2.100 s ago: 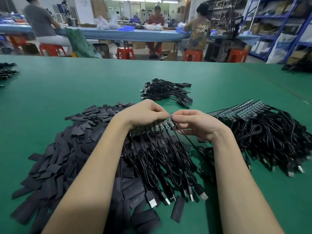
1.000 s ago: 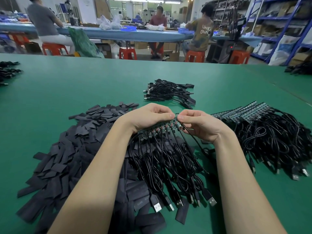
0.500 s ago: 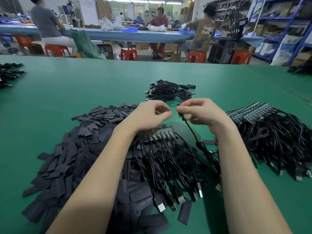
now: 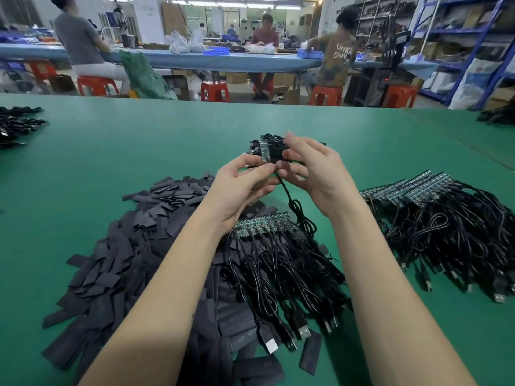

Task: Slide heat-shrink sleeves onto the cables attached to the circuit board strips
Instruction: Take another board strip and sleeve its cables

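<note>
Hands: I have both raised above the table (image 4: 117, 151), close together, working one cable (image 4: 288, 196).
Left hand (image 4: 242, 188): thumb and fingers pinching the cable's top end; what sits at the pinch is too small for me to tell.
Right hand (image 4: 315, 168): fingers half curled beside the left, appears to hold a small board piece at the cable end; grip partly hidden, so I cannot tell for sure.
Cable: hangs from the pinch down to the circuit board strip (image 4: 262, 222) lying on its bundle just below my wrists.
Sleeves: loose heat-shrink pile (image 4: 133, 246) on the table to the left, partly under the bundle; none in my fingers that I can see.
Queue: more strips with cables (image 4: 412, 190) stacked to the right.
Risk 1: hanging loops may snag neighbouring cables and drag the strip if I lift higher.
Risk 2: pull at the joint could stress the solder.
Risk 3: flat sleeve may catch on the plug and refuse to slide.
</note>
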Motion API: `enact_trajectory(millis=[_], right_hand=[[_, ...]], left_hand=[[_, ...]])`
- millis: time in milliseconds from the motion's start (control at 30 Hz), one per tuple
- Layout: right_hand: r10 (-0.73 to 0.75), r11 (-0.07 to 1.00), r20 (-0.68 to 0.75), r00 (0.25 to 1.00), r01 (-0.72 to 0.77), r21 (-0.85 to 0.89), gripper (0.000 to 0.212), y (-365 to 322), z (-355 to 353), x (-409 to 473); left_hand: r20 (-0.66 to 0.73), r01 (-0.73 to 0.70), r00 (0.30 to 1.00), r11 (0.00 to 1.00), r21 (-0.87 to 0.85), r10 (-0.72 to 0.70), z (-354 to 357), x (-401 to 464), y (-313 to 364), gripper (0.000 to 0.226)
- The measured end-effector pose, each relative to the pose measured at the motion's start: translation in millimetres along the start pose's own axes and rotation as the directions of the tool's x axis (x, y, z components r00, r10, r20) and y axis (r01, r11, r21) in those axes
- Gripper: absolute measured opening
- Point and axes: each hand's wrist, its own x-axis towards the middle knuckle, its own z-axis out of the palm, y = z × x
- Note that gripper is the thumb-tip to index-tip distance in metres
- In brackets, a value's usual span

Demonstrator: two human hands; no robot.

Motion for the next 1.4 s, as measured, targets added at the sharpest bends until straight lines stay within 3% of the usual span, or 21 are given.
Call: enact_trajectory(millis=[100,167,233,300,400,500,567,667,767,933,1033,1133,1233,1400], right_hand=[[-0.019,0.958,-0.083,0.996,-0.005,-0.285,0.019,17.6,-6.7,6.1],[0.005,0.842,-0.007,1.000,-0.008,-0.539,0.011,30.3,-13.6,5.4],[0.138,0.716,0.131,0.982,-0.007,-0.698,0.019,39.8,-19.4,3.3],[0.229,0.662,0.217,0.949,0.012,-0.750,0.025,42.8,-20.3,2.1],[0.245,0.677,0.306,0.920,0.063,-0.733,0.034,40.0,-16.9,0.8],[0.270,0.666,0.319,0.909,0.063,-0.743,0.046,39.8,-14.0,-0.6],[0.225,0.682,0.250,0.942,0.031,-0.731,0.048,41.4,-14.2,-0.2],[0.060,0.729,0.149,0.987,0.059,-0.682,0.035,40.9,-17.4,3.3],[-0.077,0.827,0.081,0.994,0.109,-0.552,0.022,37.0,-22.4,5.3],[-0.170,0.929,0.059,0.984,0.180,-0.323,0.013,29.3,-21.4,6.5],[-0.170,0.978,0.060,0.984,0.176,-0.108,0.018,23.2,-20.9,6.8],[-0.106,0.993,0.153,0.983,0.096,0.068,0.023,20.7,-23.1,5.3],[-0.101,0.991,0.222,0.970,0.079,0.104,0.019,21.5,-22.7,3.0],[-0.142,0.986,0.169,0.975,0.124,0.111,0.019,24.5,-19.2,2.7]], left_hand=[[-0.068,-0.034,0.997,0.997,-0.070,0.029,-10.8,4.3,1.4,0.013],[-0.094,-0.029,0.995,0.994,-0.104,0.019,-17.0,6.4,3.1,0.012],[-0.105,-0.005,0.994,0.996,-0.088,-0.004,-19.8,7.6,2.8,0.013],[-0.095,0.010,0.995,0.995,-0.097,-0.019,-19.0,7.9,1.1,0.015],[-0.081,0.018,0.996,0.993,-0.119,-0.028,-15.7,7.2,-0.6,0.016],[-0.073,0.028,0.997,0.991,-0.129,-0.038,-13.8,6.0,-0.6,0.016],[-0.075,0.039,0.996,0.991,-0.127,-0.049,-12.2,5.7,0.0,0.014],[-0.088,0.058,0.994,0.993,-0.099,-0.067,-9.5,6.4,1.5,0.011],[-0.089,0.088,0.992,0.995,-0.040,-0.091,-6.0,5.9,1.2,0.011],[-0.064,0.124,0.991,0.991,0.057,-0.120,-1.5,4.1,-0.7,0.012],[-0.042,0.135,0.990,0.987,0.089,-0.132,-1.5,3.0,-1.3,0.014],[-0.022,0.148,0.989,0.986,0.081,-0.147,-4.1,2.7,-1.3,0.013],[0.005,0.155,0.988,0.987,0.046,-0.155,-6.0,3.2,-0.9,0.012],[0.011,0.175,0.985,0.985,-0.015,-0.174,-8.1,3.5,-1.2,0.012]])
